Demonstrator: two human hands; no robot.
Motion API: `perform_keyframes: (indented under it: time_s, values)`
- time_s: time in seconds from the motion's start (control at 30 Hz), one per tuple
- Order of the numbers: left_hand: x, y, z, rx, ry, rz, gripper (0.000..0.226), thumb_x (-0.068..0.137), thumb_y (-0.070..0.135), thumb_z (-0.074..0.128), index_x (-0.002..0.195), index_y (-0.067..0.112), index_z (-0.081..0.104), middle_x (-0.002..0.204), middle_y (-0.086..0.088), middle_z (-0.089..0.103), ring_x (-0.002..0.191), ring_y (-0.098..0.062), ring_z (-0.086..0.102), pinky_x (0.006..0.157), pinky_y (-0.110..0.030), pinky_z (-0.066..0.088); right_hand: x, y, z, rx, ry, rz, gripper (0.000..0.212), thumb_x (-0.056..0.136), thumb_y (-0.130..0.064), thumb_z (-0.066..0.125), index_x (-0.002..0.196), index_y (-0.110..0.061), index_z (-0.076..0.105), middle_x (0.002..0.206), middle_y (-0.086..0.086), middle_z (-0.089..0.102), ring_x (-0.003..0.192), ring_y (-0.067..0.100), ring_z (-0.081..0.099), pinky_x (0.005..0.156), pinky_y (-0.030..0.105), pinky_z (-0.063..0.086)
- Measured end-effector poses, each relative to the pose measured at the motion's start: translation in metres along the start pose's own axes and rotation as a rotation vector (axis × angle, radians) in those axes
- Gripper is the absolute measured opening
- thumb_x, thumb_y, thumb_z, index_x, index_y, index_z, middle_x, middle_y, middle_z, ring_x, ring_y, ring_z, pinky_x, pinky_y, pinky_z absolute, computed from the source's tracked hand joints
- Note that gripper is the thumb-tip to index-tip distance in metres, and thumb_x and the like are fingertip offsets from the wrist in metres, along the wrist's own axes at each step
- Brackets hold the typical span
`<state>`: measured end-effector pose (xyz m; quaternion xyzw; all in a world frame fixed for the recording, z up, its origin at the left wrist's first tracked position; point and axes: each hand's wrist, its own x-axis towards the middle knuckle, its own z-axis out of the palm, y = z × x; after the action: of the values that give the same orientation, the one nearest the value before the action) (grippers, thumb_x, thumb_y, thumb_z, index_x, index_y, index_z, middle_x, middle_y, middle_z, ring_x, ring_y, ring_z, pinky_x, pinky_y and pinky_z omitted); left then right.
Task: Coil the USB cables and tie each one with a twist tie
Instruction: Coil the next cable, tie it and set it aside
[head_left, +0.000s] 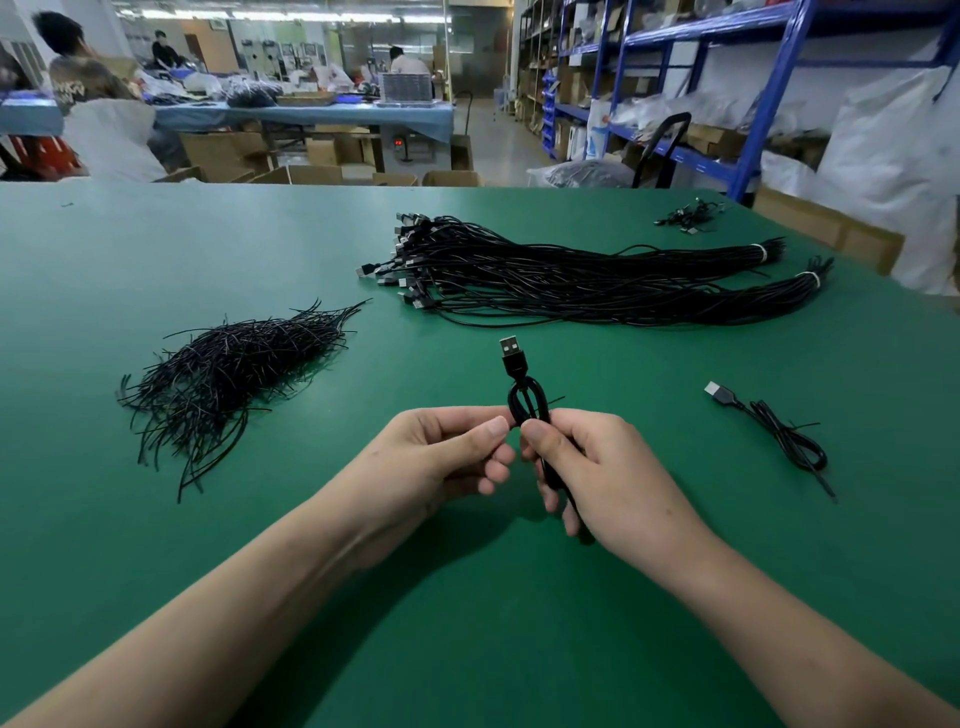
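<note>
Holding one coiled USB cable just above the green table, near the front edge and about the middle, the person has both hands close together. The cable's plug points toward the far side. The right hand is wrapped round the lower part of the coil, thumb pressed on the front and the other fingers curled behind it. The left hand pinches at the same spot with thumb and forefinger, its other fingers loosely curled. A thin twist tie pokes out to the right of the coil there. Whether it is already twisted, I cannot tell.

To the left lies a loose heap of twist ties. Farther off and to the right lie long bundles of straight cables, bound with white bands at their right ends. A finished coil lies on the table to the right of the hands, well apart from them. A few more cables sit near the far right corner.
</note>
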<state>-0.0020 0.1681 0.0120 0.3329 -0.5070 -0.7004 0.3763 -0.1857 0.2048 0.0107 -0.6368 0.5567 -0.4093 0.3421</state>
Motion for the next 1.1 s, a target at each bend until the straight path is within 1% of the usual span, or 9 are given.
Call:
perform_keyframes:
  time_s: [0.13, 0.23, 0.5, 0.67, 0.77, 0.83, 0.9, 1.0, 1.1]
  values:
    - [-0.001, 0.001, -0.002, -0.061, -0.056, 0.004, 0.024, 0.086, 0.021, 0.065, 0.103, 0.016, 0.081, 0.081, -0.003, 0.072, 0.066, -0.008, 0.066, 0.062, -0.020, 0.054, 0.001, 0.001, 0.002, 0.061, 0.005, 0.008, 0.033, 0.104, -0.036, 0.050, 0.077, -0.020, 0.062, 0.058, -0.005, 0.052, 0.050, 0.011, 0.049, 0.048, 0.025, 0.037]
    - [-0.003, 0.002, -0.005, 0.045, -0.078, 0.048, 0.025, 0.087, 0.026, 0.069, 0.108, 0.019, 0.080, 0.087, -0.002, 0.074, 0.071, -0.008, 0.066, 0.062, -0.018, 0.051, 0.000, -0.001, 0.004, 0.198, -0.033, 0.016, 0.034, 0.105, -0.032, 0.050, 0.077, -0.016, 0.061, 0.059, -0.008, 0.048, 0.050, 0.013, 0.041, 0.046, 0.022, 0.031]
    - [-0.001, -0.003, -0.001, 0.253, 0.083, 0.189, 0.024, 0.074, 0.037, 0.074, 0.096, 0.029, 0.082, 0.078, 0.010, 0.073, 0.063, -0.001, 0.050, 0.057, -0.016, 0.039, -0.005, -0.011, 0.007, 0.293, -0.110, 0.055, 0.034, 0.107, -0.027, 0.042, 0.078, -0.014, 0.053, 0.062, -0.009, 0.043, 0.050, 0.009, 0.033, 0.046, 0.019, 0.027]
    - [-0.003, -0.005, 0.003, 0.259, 0.067, 0.316, 0.026, 0.078, 0.025, 0.073, 0.098, 0.008, 0.078, 0.079, 0.004, 0.076, 0.065, 0.001, 0.063, 0.064, -0.006, 0.045, -0.008, -0.015, 0.010, 0.054, -0.123, 0.017, 0.029, 0.108, -0.027, 0.037, 0.087, -0.014, 0.052, 0.065, -0.011, 0.036, 0.057, 0.011, 0.031, 0.055, 0.036, 0.028]
    - [-0.003, -0.006, 0.003, 0.319, 0.134, 0.360, 0.024, 0.077, 0.029, 0.076, 0.094, 0.012, 0.080, 0.087, -0.001, 0.076, 0.081, -0.017, 0.067, 0.082, -0.022, 0.052, -0.012, -0.019, 0.012, -0.088, -0.133, -0.021, 0.023, 0.107, -0.029, 0.037, 0.103, -0.018, 0.057, 0.070, -0.018, 0.049, 0.064, 0.010, 0.045, 0.064, 0.038, 0.042]
    - [-0.003, -0.007, 0.003, 0.387, 0.179, 0.393, 0.021, 0.076, 0.034, 0.079, 0.090, 0.019, 0.081, 0.090, 0.001, 0.073, 0.085, -0.022, 0.062, 0.086, -0.032, 0.051, -0.013, -0.020, 0.012, -0.164, -0.116, -0.036, 0.023, 0.107, -0.028, 0.038, 0.111, -0.017, 0.058, 0.096, -0.010, 0.060, 0.088, 0.013, 0.058, 0.084, 0.043, 0.050]
    - [-0.003, -0.008, 0.004, 0.415, 0.200, 0.400, 0.019, 0.077, 0.037, 0.083, 0.089, 0.022, 0.082, 0.092, 0.000, 0.072, 0.088, -0.026, 0.061, 0.087, -0.042, 0.049, -0.012, -0.020, 0.011, -0.237, -0.088, -0.054, 0.022, 0.107, -0.027, 0.040, 0.113, -0.017, 0.059, 0.109, -0.002, 0.060, 0.101, 0.015, 0.059, 0.091, 0.041, 0.049]
    - [-0.002, -0.012, 0.006, 0.405, 0.203, 0.392, 0.016, 0.079, 0.033, 0.080, 0.091, 0.022, 0.081, 0.096, -0.003, 0.075, 0.097, -0.033, 0.062, 0.096, -0.048, 0.048, -0.012, -0.019, 0.006, -0.309, -0.052, -0.102, 0.016, 0.106, -0.027, 0.044, 0.095, -0.024, 0.056, 0.094, -0.009, 0.057, 0.085, 0.004, 0.055, 0.074, 0.024, 0.046]
    - [-0.002, -0.012, 0.009, 0.363, 0.210, 0.380, 0.018, 0.077, 0.035, 0.080, 0.092, 0.024, 0.080, 0.095, -0.005, 0.077, 0.097, -0.028, 0.068, 0.102, -0.047, 0.049, -0.011, -0.016, 0.004, -0.363, -0.043, -0.171, 0.023, 0.105, -0.029, 0.047, 0.082, -0.033, 0.050, 0.083, -0.009, 0.054, 0.076, 0.007, 0.052, 0.066, 0.027, 0.041]
